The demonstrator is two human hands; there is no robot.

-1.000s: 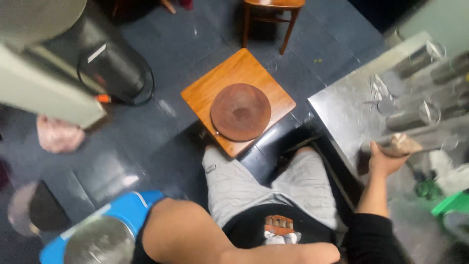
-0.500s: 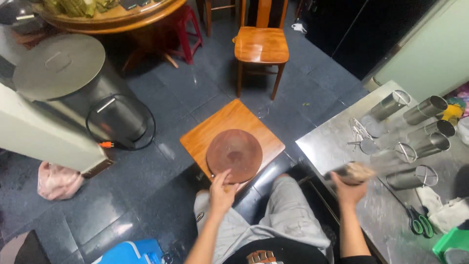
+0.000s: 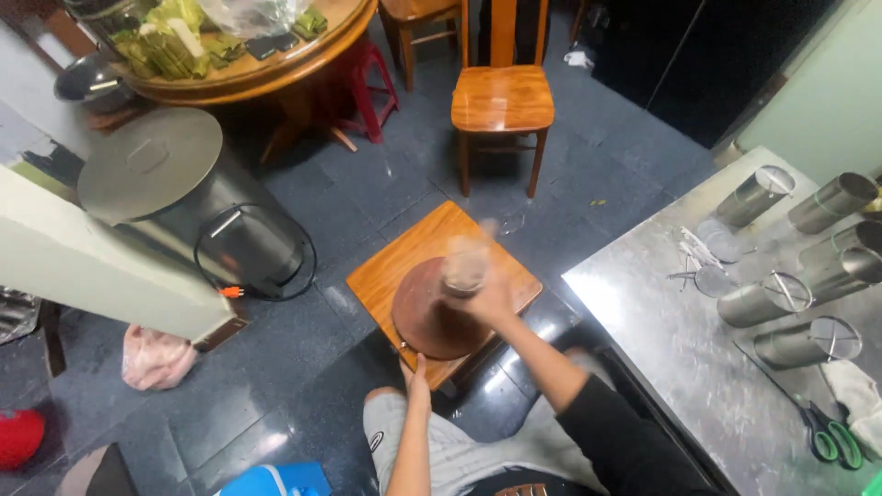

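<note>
While the blurred cylinder (image 3: pixel 466 266) is gripped in the right hand (image 3: pixel 487 298) above the brown disc (image 3: pixel 432 312) on the stool (image 3: pixel 386 276), whose near edge is touched by the left hand (image 3: pixel 415 375), a slip could be caused by haste.

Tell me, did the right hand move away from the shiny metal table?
Yes. The right hand left the metal table and now holds a cup over the round brown board.

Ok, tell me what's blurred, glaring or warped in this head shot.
Head view: the right hand and the cup it holds are smeared by motion blur; the left hand at the brown disc is sharper. The steel counter and dark floor tiles show soft glare. The wide lens bends the edges, so the chair leans.
</note>
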